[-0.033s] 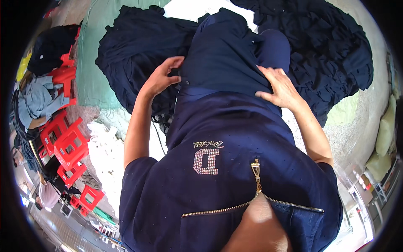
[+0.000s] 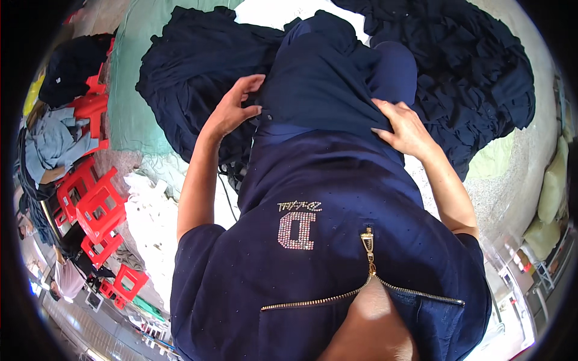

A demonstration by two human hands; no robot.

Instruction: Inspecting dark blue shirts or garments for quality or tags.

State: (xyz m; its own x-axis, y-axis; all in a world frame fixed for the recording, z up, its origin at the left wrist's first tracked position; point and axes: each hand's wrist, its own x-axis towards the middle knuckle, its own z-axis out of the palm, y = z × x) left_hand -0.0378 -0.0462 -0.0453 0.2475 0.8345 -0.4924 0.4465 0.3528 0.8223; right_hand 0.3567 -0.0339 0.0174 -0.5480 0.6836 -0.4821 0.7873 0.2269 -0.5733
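Left hand (image 2: 232,111) half open, fingers curled on the left edge of the navy garment (image 2: 319,84). Right hand (image 2: 406,129) flat, fingers spread, pressing its right edge. Garment lies in front of the person, between the two dark fabric piles (image 2: 192,72), partly smoothed. It looks laid out but not yet folded, so most work remains. Red stools (image 2: 96,204) at left.

Bright daylight, sharp centre, strong fisheye bending and dark rim.
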